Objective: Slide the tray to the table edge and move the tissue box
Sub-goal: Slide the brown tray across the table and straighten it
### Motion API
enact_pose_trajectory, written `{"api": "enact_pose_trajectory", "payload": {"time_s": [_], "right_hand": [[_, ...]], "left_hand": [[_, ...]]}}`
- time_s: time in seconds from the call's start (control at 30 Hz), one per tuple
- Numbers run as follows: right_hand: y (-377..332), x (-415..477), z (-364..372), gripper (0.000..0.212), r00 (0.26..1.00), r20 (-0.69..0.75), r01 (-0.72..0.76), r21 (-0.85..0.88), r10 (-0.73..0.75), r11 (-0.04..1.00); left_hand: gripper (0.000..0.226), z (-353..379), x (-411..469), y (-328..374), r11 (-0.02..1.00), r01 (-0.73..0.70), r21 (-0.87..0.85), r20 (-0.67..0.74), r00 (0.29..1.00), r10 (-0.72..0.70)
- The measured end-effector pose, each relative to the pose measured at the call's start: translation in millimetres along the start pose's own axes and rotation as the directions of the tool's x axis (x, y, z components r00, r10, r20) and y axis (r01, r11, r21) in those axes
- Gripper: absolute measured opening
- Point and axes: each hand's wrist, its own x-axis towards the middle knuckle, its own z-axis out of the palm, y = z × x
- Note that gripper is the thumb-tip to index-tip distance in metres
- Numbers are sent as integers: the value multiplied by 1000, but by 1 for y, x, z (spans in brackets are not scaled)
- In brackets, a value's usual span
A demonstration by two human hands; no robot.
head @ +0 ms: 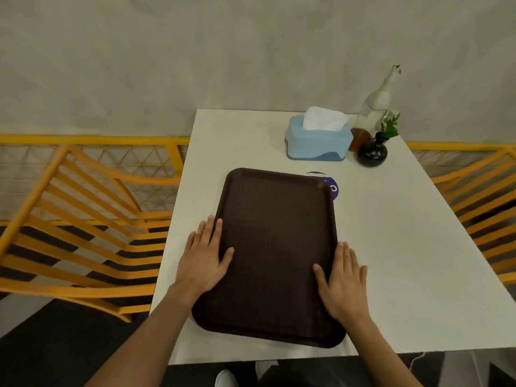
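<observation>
Grey wall [251, 51], white table [405, 247], yellow slatted chairs [83, 233], dark floor [55, 344]

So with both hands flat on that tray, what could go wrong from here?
The brown tray already lies near the table's front edge; pulled further, it might overhang and tip. The left hand and right hand only press its sides, so it could skew. Later, reaching for the blue tissue box might knock the glass bottle beside it.

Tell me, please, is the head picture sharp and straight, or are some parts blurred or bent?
Head view: soft and dim all over; the glass bottle leans and smears near its top; the yellow chairs and the white table edges bow outward, a wide-angle effect; the brown tray shows its texture only faintly; both hands, left hand and right hand, are fairly clear.
</observation>
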Motion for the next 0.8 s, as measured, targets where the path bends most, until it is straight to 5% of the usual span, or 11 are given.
{"api": "enact_pose_trajectory", "payload": {"time_s": [0.53, 0.8], "right_hand": [[-74, 62, 5, 81, 989, 39, 142, -12, -142, 990], [-94, 70, -11, 46, 970, -74, 242, 165, -233, 956]], "left_hand": [[85, -20, 22, -60, 987, 162, -19, -29, 986, -162], [59, -32, 10, -52, 957, 156, -245, -136, 972, -193]]}}
